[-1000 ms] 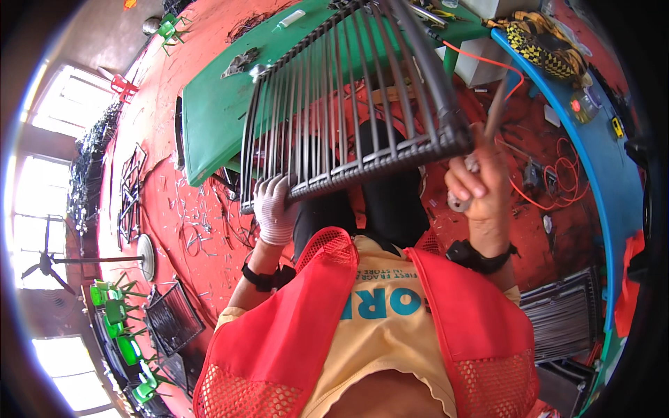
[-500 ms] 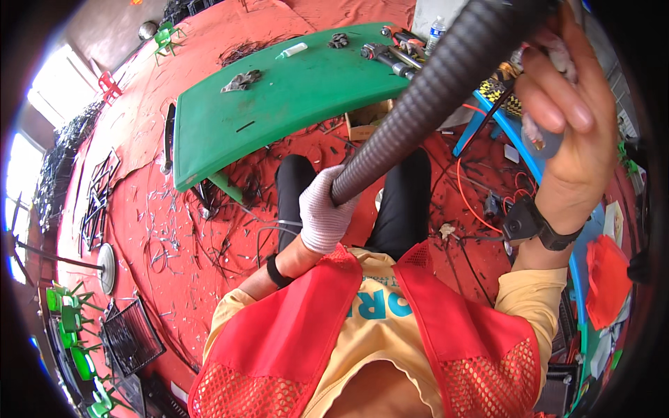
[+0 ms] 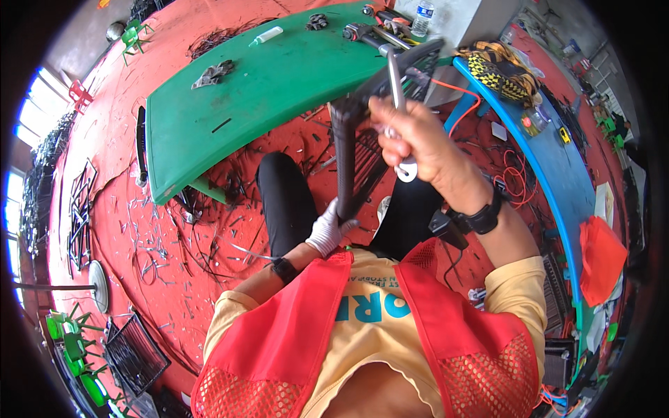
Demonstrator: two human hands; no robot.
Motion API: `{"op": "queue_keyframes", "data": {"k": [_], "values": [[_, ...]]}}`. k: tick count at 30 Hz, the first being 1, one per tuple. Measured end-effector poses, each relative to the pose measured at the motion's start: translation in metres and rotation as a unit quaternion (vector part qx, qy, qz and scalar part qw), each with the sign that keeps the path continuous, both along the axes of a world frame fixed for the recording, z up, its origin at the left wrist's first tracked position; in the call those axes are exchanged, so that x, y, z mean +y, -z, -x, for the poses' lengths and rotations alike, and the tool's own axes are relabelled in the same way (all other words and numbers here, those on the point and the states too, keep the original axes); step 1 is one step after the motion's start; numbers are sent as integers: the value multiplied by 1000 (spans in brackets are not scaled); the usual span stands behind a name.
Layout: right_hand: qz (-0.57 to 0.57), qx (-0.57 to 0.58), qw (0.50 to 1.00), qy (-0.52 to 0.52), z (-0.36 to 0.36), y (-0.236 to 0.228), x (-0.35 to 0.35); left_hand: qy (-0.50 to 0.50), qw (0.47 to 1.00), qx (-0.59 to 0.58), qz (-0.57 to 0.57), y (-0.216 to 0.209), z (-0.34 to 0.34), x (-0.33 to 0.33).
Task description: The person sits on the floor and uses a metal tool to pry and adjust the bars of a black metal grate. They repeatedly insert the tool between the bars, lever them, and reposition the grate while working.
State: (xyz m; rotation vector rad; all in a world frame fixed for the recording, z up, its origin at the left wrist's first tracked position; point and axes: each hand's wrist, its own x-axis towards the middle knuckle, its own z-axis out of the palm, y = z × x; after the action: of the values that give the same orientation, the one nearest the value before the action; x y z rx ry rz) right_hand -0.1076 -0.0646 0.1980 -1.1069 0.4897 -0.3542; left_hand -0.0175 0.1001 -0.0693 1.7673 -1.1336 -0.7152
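A black frame (image 3: 343, 150), wrapped in a woven strip with a slatted part on its right side, stands tilted above my lap. My left hand (image 3: 331, 231), in a white knitted glove, grips its lower end. Bare and closed, my right hand (image 3: 418, 139) holds a tool (image 3: 396, 83) with a silver shaft. The shaft points up from the fist across the frame's upper part. Below the fist shows the tool's pale end with a hole in it. Where the tool's head and the frame overlap, blur hides whether they touch.
A green table (image 3: 230, 104) ahead carries a crumpled grey glove (image 3: 214, 73), a small squeeze bottle (image 3: 266, 36), a power drill (image 3: 362, 31) and a water bottle (image 3: 422, 19). To the right, a blue table (image 3: 557, 181) holds yellow-and-black cloth (image 3: 498, 76). Strip scraps and an orange hose (image 3: 516, 174) litter the red floor.
The black frame has swung down and away from my face, now showing its slatted part. My right hand has come down and left, its fingers closed round the silver-shafted tool.
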Motion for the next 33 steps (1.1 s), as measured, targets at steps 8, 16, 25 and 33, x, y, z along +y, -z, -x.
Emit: {"op": "queue_keyframes", "data": {"k": [8,16,25,33], "values": [[-102,1,995,-3,-13,89,-30,63,975,24,-209,39,6,-24],[-96,59,993,-23,-2,157,-21,121,950,120,-260,16,-7,-44],[11,144,989,-16,51,221,-3,321,906,224,-163,-41,-32,-31],[84,196,977,-2,73,200,19,92,941,303,-121,-65,-56,-6]]}}
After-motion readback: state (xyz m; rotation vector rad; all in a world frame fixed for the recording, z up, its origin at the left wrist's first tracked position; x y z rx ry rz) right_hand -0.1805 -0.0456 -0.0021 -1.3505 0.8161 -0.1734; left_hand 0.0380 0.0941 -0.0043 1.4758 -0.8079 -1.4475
